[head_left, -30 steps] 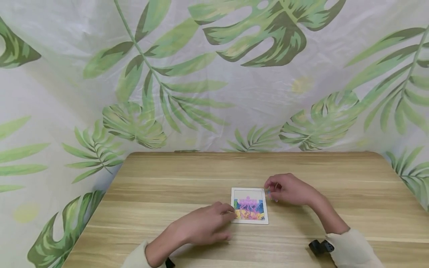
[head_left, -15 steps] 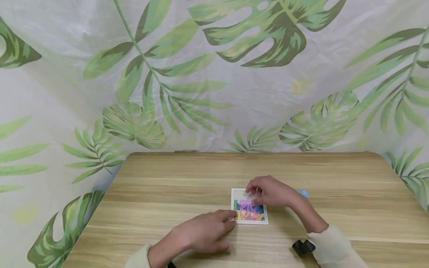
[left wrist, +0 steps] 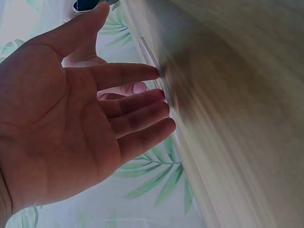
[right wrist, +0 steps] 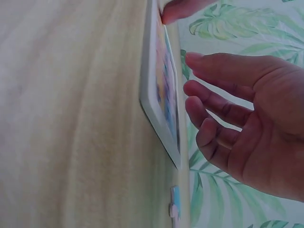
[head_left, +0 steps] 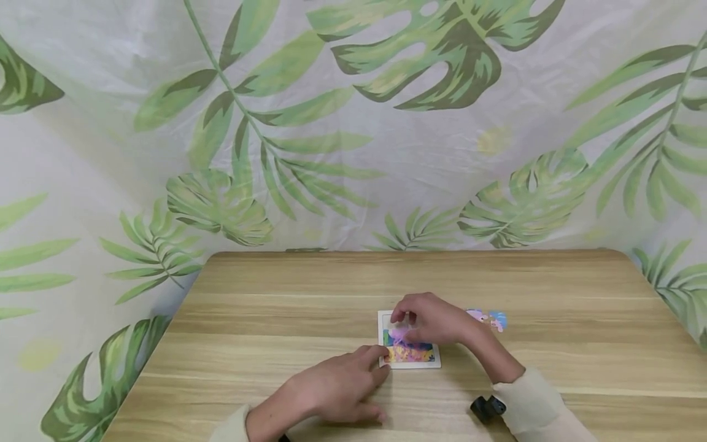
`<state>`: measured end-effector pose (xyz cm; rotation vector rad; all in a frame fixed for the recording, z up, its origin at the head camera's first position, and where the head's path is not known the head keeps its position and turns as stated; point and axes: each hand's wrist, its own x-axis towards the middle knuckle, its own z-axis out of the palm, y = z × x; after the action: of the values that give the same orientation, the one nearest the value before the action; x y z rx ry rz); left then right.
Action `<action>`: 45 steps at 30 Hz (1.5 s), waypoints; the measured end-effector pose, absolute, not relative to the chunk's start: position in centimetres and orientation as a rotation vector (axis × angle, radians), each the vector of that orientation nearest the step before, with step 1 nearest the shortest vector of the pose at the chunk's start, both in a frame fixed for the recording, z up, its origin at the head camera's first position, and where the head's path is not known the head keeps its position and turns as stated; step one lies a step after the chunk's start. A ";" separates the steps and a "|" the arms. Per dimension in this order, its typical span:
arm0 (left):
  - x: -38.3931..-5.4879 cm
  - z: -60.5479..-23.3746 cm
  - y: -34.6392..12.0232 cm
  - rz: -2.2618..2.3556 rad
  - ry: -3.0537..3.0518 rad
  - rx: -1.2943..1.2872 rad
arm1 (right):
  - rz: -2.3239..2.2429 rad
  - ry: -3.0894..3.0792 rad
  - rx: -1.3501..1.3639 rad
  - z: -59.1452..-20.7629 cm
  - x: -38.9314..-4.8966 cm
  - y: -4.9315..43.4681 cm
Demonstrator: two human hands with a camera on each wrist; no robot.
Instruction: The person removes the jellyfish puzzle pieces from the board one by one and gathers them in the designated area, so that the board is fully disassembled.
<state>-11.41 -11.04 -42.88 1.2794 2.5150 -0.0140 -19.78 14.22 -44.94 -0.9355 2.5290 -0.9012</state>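
Observation:
A small square picture puzzle in a white frame [head_left: 438, 362] lies on the wooden table, with pink, blue and yellow pieces in its lower part and a pale bare strip on top. My left hand [head_left: 339, 383] reaches its near left corner; the straight fingers touch the frame's edge, palm facing the camera in the left wrist view. Over the upper part of the puzzle is my right hand [head_left: 433, 319], fingers loosely bent and thumb apart. No piece shows between them in the right wrist view, where the hand [right wrist: 247, 109] appears just above the board.
Loose puzzle pieces [head_left: 497, 320], blue and pink, lie on the wooden table [head_left: 276, 276] beyond my right forearm. Behind the far edge hangs a leaf-patterned cloth [head_left: 420, 141]. A black wrist camera [head_left: 488, 407] sits by my right cuff.
My right hand has moved left from beside the frame to above the puzzle, uncovering the loose pieces. My left hand has shifted slightly and stays at the frame's left edge.

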 end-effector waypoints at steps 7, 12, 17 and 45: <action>-11.7 -42.8 -11.5 0.064 2.465 1.304 | -0.910 2.511 -0.951 -45.8 -19.4 13.3; -12.0 -42.7 -11.9 0.097 2.442 1.295 | -0.939 2.501 -0.933 -46.1 -19.2 13.2; -12.3 -42.8 -12.1 0.115 2.437 1.296 | -0.943 2.508 -0.934 -46.2 -19.3 13.3; -12.8 -42.9 -12.0 0.165 2.406 1.286 | -0.962 2.533 -1.032 -46.9 -19.7 13.7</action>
<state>-12.78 -12.05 -42.88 1.2857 2.4060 0.1651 -19.71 13.71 -46.93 -1.0325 2.5333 -0.9618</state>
